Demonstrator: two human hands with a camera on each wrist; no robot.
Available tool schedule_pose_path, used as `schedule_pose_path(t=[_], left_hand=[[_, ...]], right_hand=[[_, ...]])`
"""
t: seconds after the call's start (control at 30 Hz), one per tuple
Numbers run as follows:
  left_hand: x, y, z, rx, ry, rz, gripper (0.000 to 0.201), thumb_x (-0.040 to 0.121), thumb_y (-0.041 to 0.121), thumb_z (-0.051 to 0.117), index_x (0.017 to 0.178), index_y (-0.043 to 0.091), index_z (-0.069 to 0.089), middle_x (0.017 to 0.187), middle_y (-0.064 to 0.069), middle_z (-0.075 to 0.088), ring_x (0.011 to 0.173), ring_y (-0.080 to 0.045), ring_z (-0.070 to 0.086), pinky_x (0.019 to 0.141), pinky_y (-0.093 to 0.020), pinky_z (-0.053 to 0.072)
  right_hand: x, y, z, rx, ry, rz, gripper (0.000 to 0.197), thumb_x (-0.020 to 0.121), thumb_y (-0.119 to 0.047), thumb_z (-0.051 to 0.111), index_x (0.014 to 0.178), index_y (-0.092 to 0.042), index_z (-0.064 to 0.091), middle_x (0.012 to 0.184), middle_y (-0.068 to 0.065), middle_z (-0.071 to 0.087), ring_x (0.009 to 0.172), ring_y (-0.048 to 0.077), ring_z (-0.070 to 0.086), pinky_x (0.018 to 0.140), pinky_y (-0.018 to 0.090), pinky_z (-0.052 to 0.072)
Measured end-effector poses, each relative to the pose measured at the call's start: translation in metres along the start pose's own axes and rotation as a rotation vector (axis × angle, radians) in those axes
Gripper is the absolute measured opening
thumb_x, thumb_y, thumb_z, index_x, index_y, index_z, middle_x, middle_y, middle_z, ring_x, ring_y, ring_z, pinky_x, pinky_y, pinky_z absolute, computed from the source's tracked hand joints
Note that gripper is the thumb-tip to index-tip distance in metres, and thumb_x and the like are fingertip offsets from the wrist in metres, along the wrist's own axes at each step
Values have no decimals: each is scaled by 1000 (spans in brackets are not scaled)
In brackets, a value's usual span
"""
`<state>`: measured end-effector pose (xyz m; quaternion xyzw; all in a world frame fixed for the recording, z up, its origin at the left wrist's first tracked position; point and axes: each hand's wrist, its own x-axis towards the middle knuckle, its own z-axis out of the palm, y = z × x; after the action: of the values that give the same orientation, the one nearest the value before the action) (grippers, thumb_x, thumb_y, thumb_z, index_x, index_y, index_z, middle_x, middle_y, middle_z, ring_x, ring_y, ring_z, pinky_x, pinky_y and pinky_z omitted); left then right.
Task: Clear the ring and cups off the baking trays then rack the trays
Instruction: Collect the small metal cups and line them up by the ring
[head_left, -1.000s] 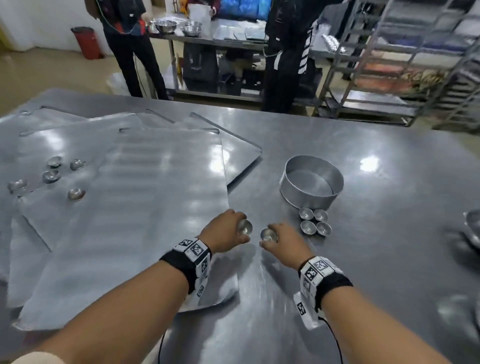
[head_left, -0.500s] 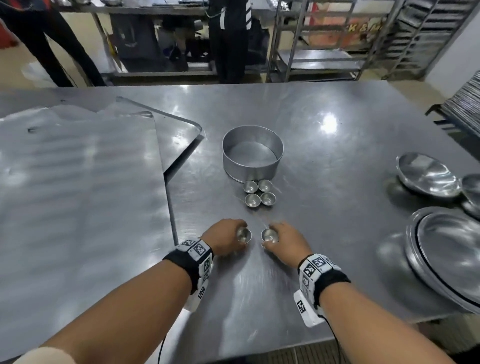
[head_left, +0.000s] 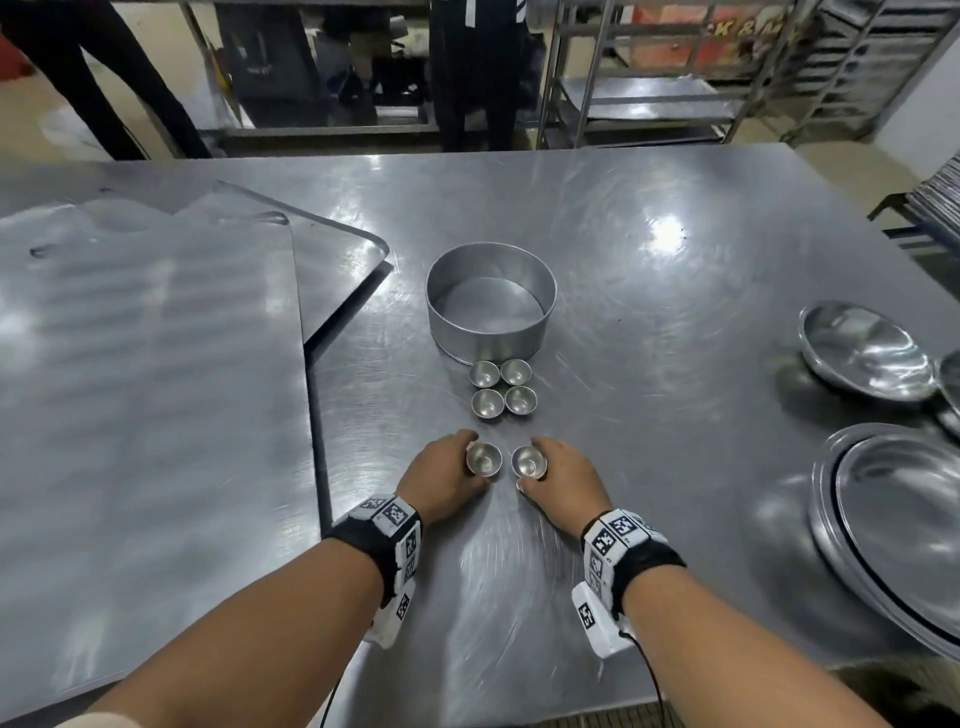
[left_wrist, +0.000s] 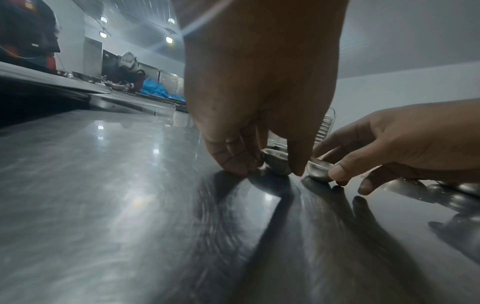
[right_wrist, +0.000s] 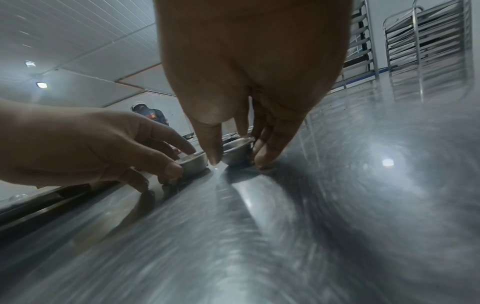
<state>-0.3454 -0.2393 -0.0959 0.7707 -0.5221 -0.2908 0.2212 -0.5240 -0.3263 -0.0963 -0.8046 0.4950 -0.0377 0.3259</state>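
Each hand pinches a small metal cup standing on the steel table. My left hand (head_left: 470, 460) holds the left cup (head_left: 483, 458), whose side shows in the left wrist view as the left cup (left_wrist: 276, 162). My right hand (head_left: 535, 462) holds the right cup (head_left: 528, 461), which appears again as the right cup (right_wrist: 237, 152). Both cups sit side by side, a little apart. Several more cups (head_left: 502, 387) stand clustered just beyond them, against the metal ring (head_left: 491, 306). Flat baking trays (head_left: 145, 389) lie overlapped on the table's left half.
Metal bowls (head_left: 865, 358) and stacked round pans (head_left: 893, 519) sit at the table's right edge. Beyond the far edge stand a person's legs (head_left: 467, 67) and a wire shelf (head_left: 649, 93). Tall tray racks (right_wrist: 426, 45) rise in the right wrist view.
Both hands have slid their cups off the tray edge and rightward onto the bare table, closer to the cup cluster. The view has swung right, so the trays' left part has left the frame.
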Motion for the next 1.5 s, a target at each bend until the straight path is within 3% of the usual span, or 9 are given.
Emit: schedule_pose_path(t=[0.27,0.63,0.83,1.03,1.23,1.37,1.5], left_hand=[[13,4,2,-72,45,-29,37,81,36,77,108,15,64,100,-2,70,93,-21,65,83,-40,52],[23,9,2,-116,68,7,38,83,35,75,116,19,63,103,1,71,93,-17,65,82,-35,52],[25,8,2,-119,85,5,40,84,33,75,118,19,62,105,1,71,95,-17,65,82,-33,51],[26,5,4,-124,88,-10,44,82,35,76,120,19,61,104,1,71,95,-18,66,83,-37,53],[24,7,-6,-86,44,-17,57,82,36,79,130,16,56,97,3,63,91,-16,62,79,-28,48],[19,3,-33,-35,46,-25,59,85,44,75,133,16,56,110,-6,67,97,-21,64,78,-27,46],[5,-17,-78,24,105,-43,51,85,54,70,123,21,62,105,-1,69,91,-15,62,73,-25,43]], right_hand=[[17,4,-2,29,32,26,57,83,-31,74,136,-18,57,131,4,62,118,25,59,96,30,43],[32,4,-6,61,49,6,33,83,-25,71,115,-19,65,111,4,69,100,26,63,79,30,44],[38,0,-7,111,57,-1,26,80,-26,69,105,-28,66,100,-1,70,90,23,64,76,30,46],[36,-1,-8,134,63,17,32,76,-27,71,108,-31,65,101,-2,71,93,22,65,79,31,49],[29,-6,-20,74,118,52,48,84,-41,70,128,-26,61,123,-2,62,110,20,61,88,32,46],[33,-38,-31,73,182,-3,33,89,-39,65,119,-25,65,116,-2,66,103,20,62,81,28,41],[47,-97,-25,50,137,-99,29,87,-41,65,111,-26,68,104,-1,67,99,23,63,82,33,48]])
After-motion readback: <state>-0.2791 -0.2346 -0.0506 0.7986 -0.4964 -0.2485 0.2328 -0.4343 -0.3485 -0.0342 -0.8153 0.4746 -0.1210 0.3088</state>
